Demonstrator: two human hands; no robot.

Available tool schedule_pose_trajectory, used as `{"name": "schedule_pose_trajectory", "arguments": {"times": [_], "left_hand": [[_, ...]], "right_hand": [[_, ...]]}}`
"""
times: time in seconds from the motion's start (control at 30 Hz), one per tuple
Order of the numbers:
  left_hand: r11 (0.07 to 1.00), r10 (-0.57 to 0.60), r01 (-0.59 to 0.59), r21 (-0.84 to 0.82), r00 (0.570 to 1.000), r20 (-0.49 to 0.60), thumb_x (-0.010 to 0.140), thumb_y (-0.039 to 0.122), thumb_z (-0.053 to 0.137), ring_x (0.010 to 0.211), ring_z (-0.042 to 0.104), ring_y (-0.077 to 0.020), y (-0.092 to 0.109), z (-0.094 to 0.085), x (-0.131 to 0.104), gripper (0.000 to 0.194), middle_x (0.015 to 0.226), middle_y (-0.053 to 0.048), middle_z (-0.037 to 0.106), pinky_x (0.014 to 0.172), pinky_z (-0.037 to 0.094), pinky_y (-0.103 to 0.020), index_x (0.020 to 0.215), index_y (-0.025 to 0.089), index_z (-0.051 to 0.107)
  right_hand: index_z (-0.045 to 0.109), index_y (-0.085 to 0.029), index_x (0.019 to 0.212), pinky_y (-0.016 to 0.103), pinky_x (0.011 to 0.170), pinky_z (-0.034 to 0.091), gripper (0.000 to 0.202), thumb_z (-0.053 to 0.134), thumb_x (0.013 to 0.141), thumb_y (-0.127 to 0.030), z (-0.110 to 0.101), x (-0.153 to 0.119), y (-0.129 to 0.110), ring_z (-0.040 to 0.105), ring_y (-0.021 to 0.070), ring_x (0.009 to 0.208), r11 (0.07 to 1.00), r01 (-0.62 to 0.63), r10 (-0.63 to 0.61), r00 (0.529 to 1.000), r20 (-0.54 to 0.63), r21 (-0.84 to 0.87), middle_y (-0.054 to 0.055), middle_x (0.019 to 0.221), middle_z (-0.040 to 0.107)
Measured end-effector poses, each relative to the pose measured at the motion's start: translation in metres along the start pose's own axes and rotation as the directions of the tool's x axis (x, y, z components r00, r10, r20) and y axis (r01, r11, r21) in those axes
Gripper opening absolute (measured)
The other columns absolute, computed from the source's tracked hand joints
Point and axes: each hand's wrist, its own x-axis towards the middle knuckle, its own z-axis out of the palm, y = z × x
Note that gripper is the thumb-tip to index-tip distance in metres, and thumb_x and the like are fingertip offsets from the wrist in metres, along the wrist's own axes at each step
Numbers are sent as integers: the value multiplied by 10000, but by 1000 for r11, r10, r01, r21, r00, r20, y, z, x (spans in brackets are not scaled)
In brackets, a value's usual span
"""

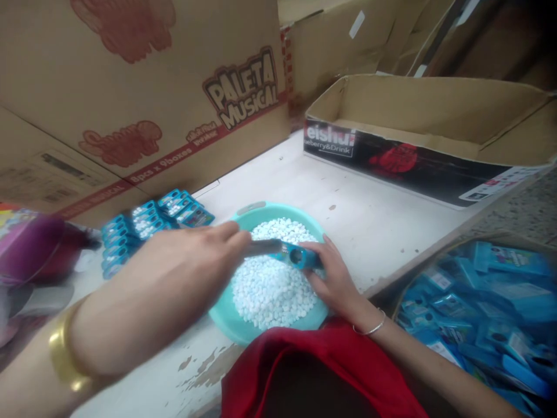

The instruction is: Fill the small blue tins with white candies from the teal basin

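A teal basin filled with small white pellets stands on the pale table. Over it, my right hand grips a small blue case by its right end. My left hand, closed, holds a dark, narrow tool whose far end meets the left end of the case. Several blue cases with white pellets showing in some of them stand in rows left of the basin, partly behind my left forearm.
Behind the rows rises a large printed carton. An open black-sided box sits at the table's back right. Many blue cases fill a container at the lower right. A purple object lies at far left.
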Motion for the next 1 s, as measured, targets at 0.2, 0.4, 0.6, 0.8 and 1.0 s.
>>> {"name": "schedule_pose_trajectory", "arguments": {"times": [0.2,0.4,0.6,0.8,1.0], "left_hand": [[917,-134,197,-347,971,197,918,251,436,767,594,-206,-41,119,17,174,912,-86,631,652,441,-309,896,182,594],[815,5,79,-575,990,142,917,239,456,888,605,-206,5,211,51,134,1007,-75,653,809,485,-333,1010,196,542],[689,92,-46,-723,995,24,934,314,495,819,574,-178,20,195,55,136,959,-50,622,771,481,-308,1003,197,516],[677,47,-56,-734,998,-33,977,372,475,797,542,-170,-7,144,19,214,929,-51,592,750,451,-319,1049,180,533],[780,5,-23,-626,1000,-31,987,323,463,740,523,-132,-22,72,-4,176,885,-29,581,690,441,-277,1036,175,547]], "right_hand": [[492,-257,1223,538,1196,297,320,583,917,-230,-4,0,5,623,239,1128,998,-58,60,995,-80,28,51,1188,656],[513,-259,1183,526,1174,342,291,619,912,-276,-6,0,7,635,245,1100,995,-95,98,988,-120,35,39,1116,671],[535,-243,1145,547,1117,401,285,650,899,-330,-10,3,7,630,256,1064,984,-168,176,973,-149,66,59,1109,654],[525,-248,1146,540,1150,365,267,634,910,-311,-13,4,9,644,239,1030,990,-139,140,975,-170,21,48,1082,664],[491,-248,1223,612,1212,197,357,547,881,-162,-6,3,5,627,243,1104,997,-44,42,998,-38,-59,55,1174,658]]}}
